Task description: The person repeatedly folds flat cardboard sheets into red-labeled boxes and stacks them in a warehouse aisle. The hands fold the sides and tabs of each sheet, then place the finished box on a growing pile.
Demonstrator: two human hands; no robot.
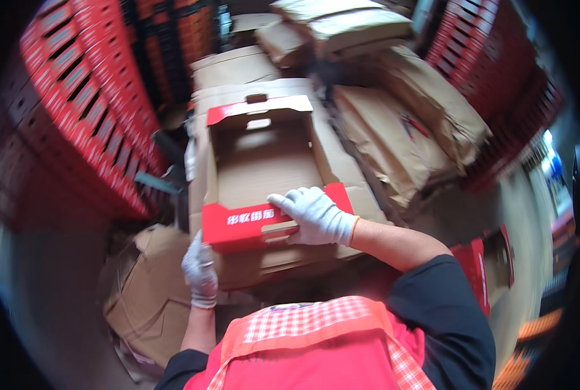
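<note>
An open-topped cardboard box point(267, 162) with red printed ends and a brown inside stands upright before me, on flattened brown cardboard point(361, 208). My right hand point(316, 216), in a white knit glove, is closed over the top edge of the box's near red wall, beside its hand slot. At the near left corner is my gloved left hand point(201, 270), its fingers stretched up along the corner, seemingly touching it. I see the left hand edge-on, so its palm side is hidden.
Tall stacks of red boxes rise at the left point(88, 97) and the right point(491, 84). Large brown paper packages point(394, 123) lie to the right, with red-handled pliers or cutters point(414, 123) on them. Folded cardboard point(150, 286) sits low left; another red box point(491, 266) stands low right.
</note>
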